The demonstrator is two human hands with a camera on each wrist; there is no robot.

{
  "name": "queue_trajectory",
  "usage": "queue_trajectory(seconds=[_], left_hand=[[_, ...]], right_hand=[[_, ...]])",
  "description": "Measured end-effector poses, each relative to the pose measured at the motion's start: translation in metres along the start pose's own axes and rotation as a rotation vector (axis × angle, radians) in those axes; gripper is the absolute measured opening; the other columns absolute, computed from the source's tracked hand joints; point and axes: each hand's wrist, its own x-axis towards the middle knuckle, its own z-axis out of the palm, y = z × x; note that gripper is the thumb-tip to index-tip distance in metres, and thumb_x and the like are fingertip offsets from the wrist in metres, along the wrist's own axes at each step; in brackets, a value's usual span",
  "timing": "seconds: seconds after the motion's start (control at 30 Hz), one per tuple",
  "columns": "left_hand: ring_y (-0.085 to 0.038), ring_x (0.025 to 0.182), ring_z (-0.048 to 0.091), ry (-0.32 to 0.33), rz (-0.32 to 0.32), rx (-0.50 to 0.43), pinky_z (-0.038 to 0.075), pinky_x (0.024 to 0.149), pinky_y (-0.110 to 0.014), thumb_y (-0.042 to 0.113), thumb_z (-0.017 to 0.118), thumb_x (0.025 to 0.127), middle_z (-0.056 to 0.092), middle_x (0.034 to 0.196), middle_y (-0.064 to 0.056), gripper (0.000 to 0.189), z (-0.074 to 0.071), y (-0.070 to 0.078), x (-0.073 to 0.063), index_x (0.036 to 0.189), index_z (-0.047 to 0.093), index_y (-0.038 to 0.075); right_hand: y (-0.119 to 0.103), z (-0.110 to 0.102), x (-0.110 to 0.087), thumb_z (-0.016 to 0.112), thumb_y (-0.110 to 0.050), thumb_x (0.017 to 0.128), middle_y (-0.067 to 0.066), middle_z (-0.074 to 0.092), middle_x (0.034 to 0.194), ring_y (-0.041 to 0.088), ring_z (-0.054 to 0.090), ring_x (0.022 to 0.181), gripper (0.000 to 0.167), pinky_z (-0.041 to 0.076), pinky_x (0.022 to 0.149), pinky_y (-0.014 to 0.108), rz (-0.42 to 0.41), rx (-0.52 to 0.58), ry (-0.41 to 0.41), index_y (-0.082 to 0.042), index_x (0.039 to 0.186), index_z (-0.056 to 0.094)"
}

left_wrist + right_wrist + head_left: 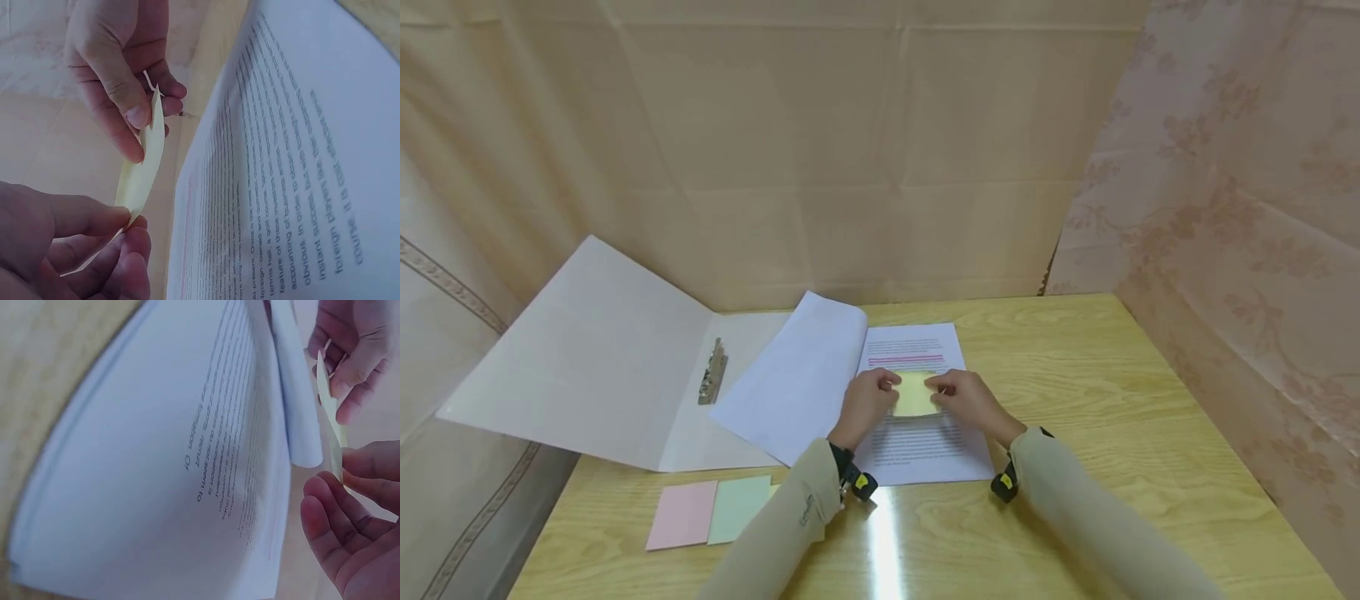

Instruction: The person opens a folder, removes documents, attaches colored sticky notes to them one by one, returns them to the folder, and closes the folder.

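Note:
A pale yellow sticky note (914, 394) is held up between both hands, over a printed page (925, 467). At its left edge, my left hand (865, 406) pinches it between thumb and fingers. My right hand (973, 406) pinches the opposite edge the same way. Seen from the left wrist, the sticky note (145, 172) bows slightly and stands apart from the page surface. Pink highlighting (906, 359) runs across lines in the upper part of the page, just beyond the fingers. The note covers some of the text in the head view.
Turned-back sheets (801, 375) lie left of the page, over an open white folder (587, 358) with a metal clip (712, 375). Pink (682, 515) and green (739, 508) sticky pads sit at the table's front left. My left sleeve partly hides a yellow one.

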Motion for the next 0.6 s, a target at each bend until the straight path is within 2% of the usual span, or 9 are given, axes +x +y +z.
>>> queue_trajectory(seconds=[0.13, 0.33, 0.6], left_hand=[[-0.018, 0.075, 0.055, -0.004, 0.032, 0.081, 0.04, 0.067, -0.028, 0.004, 0.069, 0.078, 0.065, 0.084, -0.006, 0.019, 0.001, -0.002, 0.005, 0.097, 0.072, 0.007], [-0.015, 0.069, 0.054, -0.013, 0.087, 0.153, 0.039, 0.062, -0.026, 0.006, 0.072, 0.076, 0.065, 0.078, -0.005, 0.02, 0.006, -0.012, 0.006, 0.095, 0.072, 0.008], [-0.014, 0.066, 0.051, -0.097, 0.055, 0.186, 0.037, 0.06, -0.025, 0.008, 0.075, 0.077, 0.063, 0.075, -0.003, 0.022, 0.01, -0.016, 0.004, 0.099, 0.071, 0.008]], right_hand=[[0.001, 0.002, 0.007, 0.066, -0.002, 0.088, 0.011, 0.069, 0.093, 0.015, 0.058, 0.079, 0.028, 0.048, 0.069, 0.027, 0.025, -0.024, -0.029, 0.0, 0.116, 0.069], [0.006, 0.007, 0.012, 0.066, -0.002, 0.086, 0.01, 0.069, 0.09, 0.015, 0.057, 0.078, 0.028, 0.047, 0.069, 0.027, 0.042, -0.055, -0.045, 0.0, 0.114, 0.07], [0.015, 0.011, 0.015, 0.068, -0.006, 0.087, 0.007, 0.07, 0.094, 0.015, 0.057, 0.082, 0.026, 0.046, 0.073, 0.029, 0.109, -0.077, -0.103, -0.004, 0.112, 0.072]])
